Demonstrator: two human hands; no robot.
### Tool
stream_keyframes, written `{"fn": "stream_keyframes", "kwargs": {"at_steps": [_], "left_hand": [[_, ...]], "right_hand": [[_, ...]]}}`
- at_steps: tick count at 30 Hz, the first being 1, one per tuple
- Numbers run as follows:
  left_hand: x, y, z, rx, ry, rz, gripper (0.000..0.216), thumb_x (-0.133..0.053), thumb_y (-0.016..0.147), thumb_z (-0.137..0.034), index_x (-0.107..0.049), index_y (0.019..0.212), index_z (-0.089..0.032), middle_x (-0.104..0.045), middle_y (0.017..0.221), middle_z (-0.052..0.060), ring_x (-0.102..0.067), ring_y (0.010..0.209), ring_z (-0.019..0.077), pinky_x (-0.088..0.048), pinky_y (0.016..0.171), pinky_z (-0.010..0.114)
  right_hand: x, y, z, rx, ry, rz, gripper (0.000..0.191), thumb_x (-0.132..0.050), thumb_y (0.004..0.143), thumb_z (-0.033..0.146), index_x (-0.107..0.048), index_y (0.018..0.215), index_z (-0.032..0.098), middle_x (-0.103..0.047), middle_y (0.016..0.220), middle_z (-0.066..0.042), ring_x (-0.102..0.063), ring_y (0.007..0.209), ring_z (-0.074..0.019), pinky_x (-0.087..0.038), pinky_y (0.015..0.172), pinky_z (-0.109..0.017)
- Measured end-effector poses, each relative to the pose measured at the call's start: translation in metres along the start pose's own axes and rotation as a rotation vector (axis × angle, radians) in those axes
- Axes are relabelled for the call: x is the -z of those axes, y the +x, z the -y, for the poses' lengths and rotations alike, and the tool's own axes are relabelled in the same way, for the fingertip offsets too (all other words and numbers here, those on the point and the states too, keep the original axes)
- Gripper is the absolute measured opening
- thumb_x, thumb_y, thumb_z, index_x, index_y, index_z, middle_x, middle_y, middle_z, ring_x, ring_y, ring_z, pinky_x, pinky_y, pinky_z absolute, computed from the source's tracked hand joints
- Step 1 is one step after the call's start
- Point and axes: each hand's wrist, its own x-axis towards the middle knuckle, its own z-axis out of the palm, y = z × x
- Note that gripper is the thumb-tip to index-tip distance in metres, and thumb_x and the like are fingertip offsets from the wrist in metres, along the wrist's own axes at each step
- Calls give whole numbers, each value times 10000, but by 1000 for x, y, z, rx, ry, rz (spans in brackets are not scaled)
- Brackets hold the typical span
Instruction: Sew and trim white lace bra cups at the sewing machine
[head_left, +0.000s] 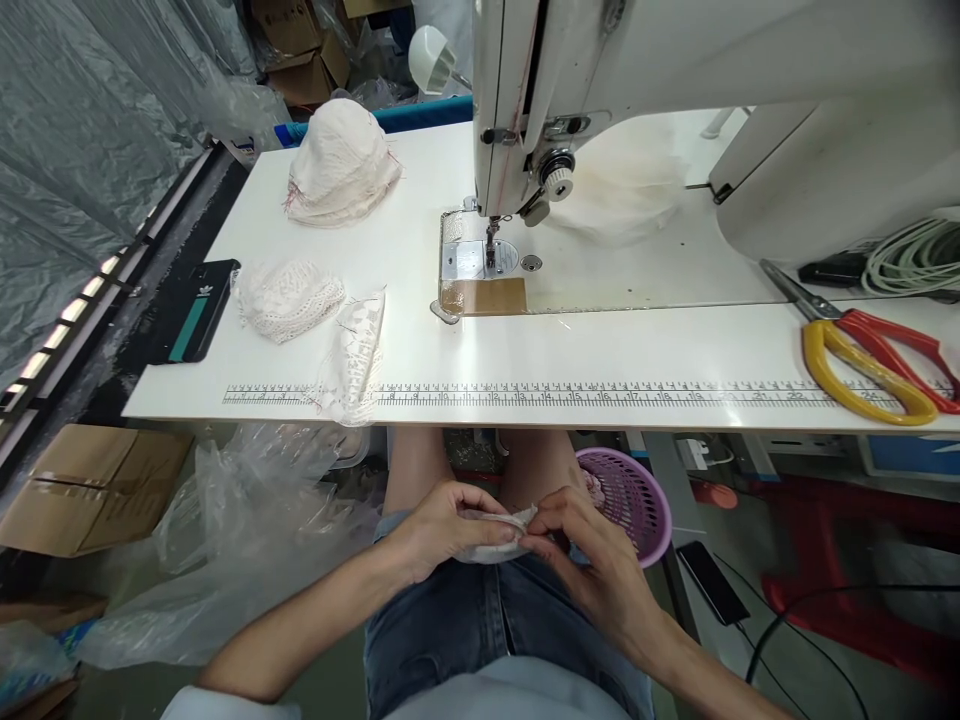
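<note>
Over my lap, below the table's front edge, both hands hold one small piece of white fabric (486,553). My left hand (450,530) is closed round its left part, thumb on top. At the right end, my right hand (581,545) pinches the edge between thumb and fingers. The fabric looks folded, and part of it is hidden by my fingers. Up on the table lie a white lace piece (289,298) and a patterned white strip (351,355) that hangs slightly over the edge. A cream fabric cap shape (341,165) sits behind them.
A sewing machine (517,120) stands on the white table (600,350), which has a printed ruler along its front. Scissors (862,350) with red and yellow handles lie at right. A purple basket (652,500) is beside my right knee. A phone (712,583) and cables lie lower right.
</note>
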Motion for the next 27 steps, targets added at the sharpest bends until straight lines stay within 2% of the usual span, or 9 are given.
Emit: {"fn": "stream_keyframes", "kwargs": {"at_steps": [3, 9, 13, 18, 24, 27], "left_hand": [[0, 1, 1, -32, 38, 5, 425, -829, 489, -393, -677, 734, -80, -581, 614, 2, -462, 561, 69, -310, 538, 190], [0, 3, 1, -22, 10, -25, 430, -851, 441, -363, -669, 705, -78, -579, 622, 1, -476, 571, 73, -325, 546, 189], [-1, 2, -3, 4, -22, 1, 419, -851, 447, -353, -668, 707, -80, -594, 640, 14, -500, 590, 88, -349, 561, 197], [-3, 2, -6, 2, 26, -2, 412, -831, 483, -363, -661, 731, -80, -584, 653, 17, -491, 605, 94, -349, 572, 203], [1, 4, -2, -172, 292, 7, 293, -733, 632, -363, -658, 695, -86, -497, 629, -10, -418, 616, 93, -296, 569, 207], [2, 4, -1, -219, 368, 8, 269, -707, 658, -362, -657, 695, -100, -483, 641, -14, -404, 620, 96, -279, 556, 207]], "right_hand": [[-1, 2, 0, -88, 68, 49, 33, -558, 871, 218, -547, 882, 189, -555, 753, -22, -554, 667, -142, -435, 579, -232], [-1, 5, 1, -54, 113, 63, 102, -517, 887, 159, -600, 922, 206, -559, 746, -26, -556, 669, -141, -425, 575, -231], [-1, 4, 0, -46, 79, 22, 66, -532, 875, 159, -587, 872, 196, -553, 726, -29, -541, 640, -146, -405, 549, -241], [4, 5, 2, -70, 82, 29, 90, -496, 882, 153, -572, 869, 199, -533, 794, -42, -536, 717, -155, -415, 603, -250], [14, 18, 1, -231, 251, 155, 154, -454, 908, 220, -547, 786, 200, -532, 905, -44, -528, 868, -161, -418, 726, -257], [14, 23, -2, -313, 361, 227, 172, -451, 909, 267, -544, 784, 194, -574, 873, -33, -541, 804, -148, -419, 675, -242]]}}
